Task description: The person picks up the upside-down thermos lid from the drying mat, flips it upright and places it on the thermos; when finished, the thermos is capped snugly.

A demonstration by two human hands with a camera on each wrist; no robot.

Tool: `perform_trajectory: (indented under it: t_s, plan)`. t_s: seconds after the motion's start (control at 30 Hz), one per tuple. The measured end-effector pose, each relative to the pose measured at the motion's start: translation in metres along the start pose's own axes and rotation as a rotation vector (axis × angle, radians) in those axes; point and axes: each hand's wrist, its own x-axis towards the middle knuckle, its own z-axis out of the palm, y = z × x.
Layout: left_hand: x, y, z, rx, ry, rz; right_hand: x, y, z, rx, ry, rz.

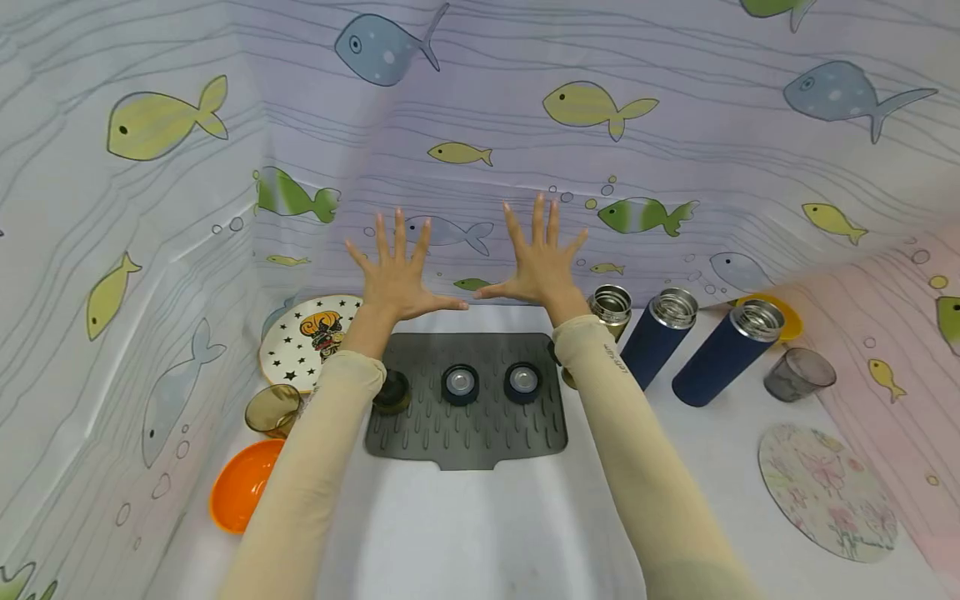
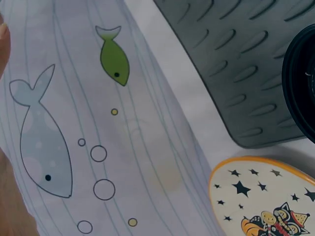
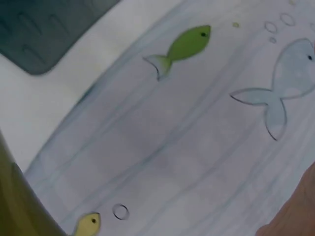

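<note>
My left hand is held up with its fingers spread, beyond the far edge of a grey ridged mat. Beside it, my right hand is raised with fingers spread in the same way. Neither hand holds anything. Two black round lids with silvery centres, one in the middle and one to the right, lie on the mat. A darker lid sits near my left sleeve, partly covered. Only slivers of hand show at the edges of both wrist views.
Right of the mat stand a gold flask and two navy flasks, all uncapped. A yellow bowl, grey glass and floral disc lie farther right. Left are a star-patterned plate, amber glass and orange bowl.
</note>
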Motion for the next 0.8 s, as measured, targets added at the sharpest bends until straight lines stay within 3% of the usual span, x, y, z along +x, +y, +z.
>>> perform_trajectory:
  t_s: [0.43,0.5,0.6,0.7,0.8]
  plan:
    - [-0.002,-0.006,0.000,0.002,-0.040,-0.022,0.000,0.002,0.005,0.025,-0.024,-0.015]
    - [-0.003,-0.006,-0.001,-0.001,-0.028,-0.020,-0.002,0.000,0.005,0.059,0.005,-0.019]
    - [-0.009,-0.002,-0.003,-0.088,0.047,0.007,-0.011,-0.003,0.004,0.167,0.109,-0.026]
    - [-0.019,0.005,-0.008,-0.265,0.174,0.046,-0.023,-0.006,0.004,0.315,0.262,-0.072]
    - [-0.035,0.011,-0.013,-0.450,0.284,0.079,-0.038,-0.011,0.007,0.423,0.359,-0.136]
